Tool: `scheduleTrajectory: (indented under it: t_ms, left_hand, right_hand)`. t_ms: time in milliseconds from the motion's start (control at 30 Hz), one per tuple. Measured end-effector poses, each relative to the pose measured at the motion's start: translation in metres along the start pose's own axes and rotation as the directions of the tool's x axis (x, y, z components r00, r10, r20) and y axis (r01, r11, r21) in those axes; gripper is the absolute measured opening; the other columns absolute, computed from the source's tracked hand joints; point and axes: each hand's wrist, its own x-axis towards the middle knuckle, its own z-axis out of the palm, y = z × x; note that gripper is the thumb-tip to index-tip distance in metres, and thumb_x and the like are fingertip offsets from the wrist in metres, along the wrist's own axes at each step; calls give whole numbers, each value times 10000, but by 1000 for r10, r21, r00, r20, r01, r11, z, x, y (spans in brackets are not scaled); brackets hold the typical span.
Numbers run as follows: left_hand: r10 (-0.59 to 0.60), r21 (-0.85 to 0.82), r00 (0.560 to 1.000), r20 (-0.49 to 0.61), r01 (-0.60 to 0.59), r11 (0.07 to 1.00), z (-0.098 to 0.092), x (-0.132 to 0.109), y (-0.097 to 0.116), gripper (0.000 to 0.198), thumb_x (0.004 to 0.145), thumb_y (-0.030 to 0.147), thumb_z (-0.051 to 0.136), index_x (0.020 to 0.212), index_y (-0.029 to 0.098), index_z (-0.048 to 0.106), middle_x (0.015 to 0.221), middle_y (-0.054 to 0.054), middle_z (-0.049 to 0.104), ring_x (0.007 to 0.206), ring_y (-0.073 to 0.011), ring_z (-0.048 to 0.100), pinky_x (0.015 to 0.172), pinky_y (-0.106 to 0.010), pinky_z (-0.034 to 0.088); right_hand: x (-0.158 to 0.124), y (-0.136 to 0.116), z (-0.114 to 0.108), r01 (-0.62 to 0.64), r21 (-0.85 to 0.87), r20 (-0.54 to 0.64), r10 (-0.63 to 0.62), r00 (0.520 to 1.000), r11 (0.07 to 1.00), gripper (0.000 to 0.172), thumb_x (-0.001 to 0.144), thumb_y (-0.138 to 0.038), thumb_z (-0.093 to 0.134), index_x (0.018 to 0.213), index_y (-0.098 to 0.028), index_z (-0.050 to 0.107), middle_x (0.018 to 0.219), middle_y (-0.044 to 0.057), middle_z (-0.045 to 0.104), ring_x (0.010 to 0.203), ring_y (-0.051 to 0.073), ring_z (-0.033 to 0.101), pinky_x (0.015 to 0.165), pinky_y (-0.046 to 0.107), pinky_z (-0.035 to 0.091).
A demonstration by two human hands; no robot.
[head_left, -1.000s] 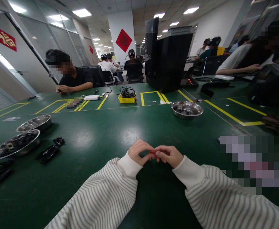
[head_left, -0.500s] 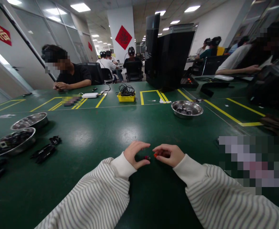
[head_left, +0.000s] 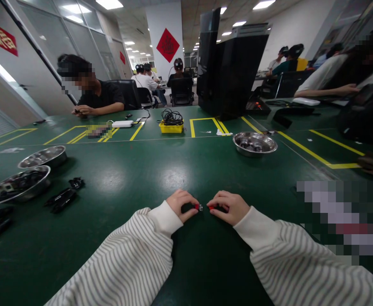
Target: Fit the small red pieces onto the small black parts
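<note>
Just above the green tabletop (head_left: 173, 170), my left hand (head_left: 182, 205) pinches a small red part with a silvery end (head_left: 200, 207) between thumb and fingertips. The silvery end points right. My right hand (head_left: 230, 207) faces it across a narrow gap, its thumb and fingers closed on a small orange-red piece (head_left: 211, 208). Most of that piece is hidden by the fingertips. Both items are too small to name exactly, and they are apart from each other.
Two metal bowls stand at left, the nearer bowl (head_left: 17, 199) holding dark parts. Black plastic parts (head_left: 63, 199) lie beside it. Farther off are another metal bowl (head_left: 254, 151), a yellow bin of cables (head_left: 171, 127) and a black computer case (head_left: 242, 76). A co-worker (head_left: 100, 100) sits opposite.
My left thumb and fingers have closed on the small red part, which lay between them on the table before. My right hand keeps its orange-red piece. The view has shifted slightly.
</note>
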Motion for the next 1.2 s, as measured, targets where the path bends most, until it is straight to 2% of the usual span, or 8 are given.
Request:
scheduleTrajectory:
  t_ms: [133, 233, 333, 433, 567, 667, 933, 1200]
  left_hand:
    - [-174, -77, 984, -29, 172, 982, -1, -3, 14, 132, 696, 197, 530, 803, 158, 596, 666, -10, 585, 604, -114, 499, 608, -241, 419]
    - [-275, -143, 961, 5, 273, 951, 0, -6, 27, 148, 714, 190, 506, 834, 145, 580, 662, 0, 568, 580, -95, 495, 577, -212, 409]
    - [-293, -199, 955, 33, 294, 935, 2, -9, 36, 153, 728, 196, 493, 849, 141, 571, 675, -1, 572, 572, -89, 487, 556, -201, 397]
    - [-308, -228, 950, 44, 310, 923, 3, -10, 38, 158, 732, 200, 490, 849, 138, 576, 682, -6, 572, 551, -84, 470, 522, -191, 378]
    - [-351, -262, 935, 55, 352, 899, 2, -9, 40, 175, 727, 228, 503, 839, 128, 592, 629, 2, 540, 486, -68, 419, 465, -178, 337]
    - [-368, -303, 928, 53, 367, 880, 0, -8, 41, 192, 716, 241, 512, 826, 111, 600, 590, 13, 500, 457, -57, 381, 448, -174, 317]
    - [-395, -487, 914, 97, 390, 781, 4, -9, 37, 248, 715, 299, 519, 827, 97, 610, 609, -5, 503, 491, -64, 382, 470, -180, 328]
    - [-393, -509, 914, 101, 387, 769, 8, -10, 33, 282, 712, 312, 530, 849, 87, 632, 656, -32, 541, 506, -69, 407, 484, -192, 335]
  right_hand:
    - [-2, -4, -1, -19, 183, 22, 15, 1000, 983, 153, 671, -207, 588, 797, -168, 664, 645, 17, 603, 461, 82, 475, 443, 196, 404]
    - [-4, -6, 1, -81, 359, 57, 65, 996, 930, 154, 675, -236, 599, 789, -141, 639, 624, 20, 610, 488, 94, 524, 462, 198, 439]
    - [-5, -8, 4, -141, 495, 65, 126, 990, 857, 171, 667, -263, 626, 780, -134, 624, 650, 30, 623, 548, 116, 568, 512, 221, 476]
    - [-7, -11, 6, -161, 562, 61, 154, 986, 812, 181, 651, -265, 655, 772, -134, 630, 679, 40, 639, 584, 130, 592, 555, 242, 499]
    - [-7, -16, 6, -187, 597, 56, 192, 980, 780, 168, 638, -250, 674, 762, -139, 648, 679, 38, 655, 605, 139, 615, 583, 250, 517]
    - [-7, -18, 5, -167, 589, 27, 188, 982, 791, 149, 644, -227, 671, 765, -142, 659, 680, 38, 659, 607, 138, 619, 583, 245, 523]
    - [-7, -18, 2, 20, 562, -102, 46, 994, 827, 125, 666, -174, 650, 784, -144, 680, 694, 59, 648, 614, 152, 620, 567, 262, 530]
    - [-6, -19, 2, 166, 472, -208, -74, 975, 866, 148, 677, -114, 632, 805, -156, 692, 681, 65, 659, 574, 142, 614, 537, 247, 517]
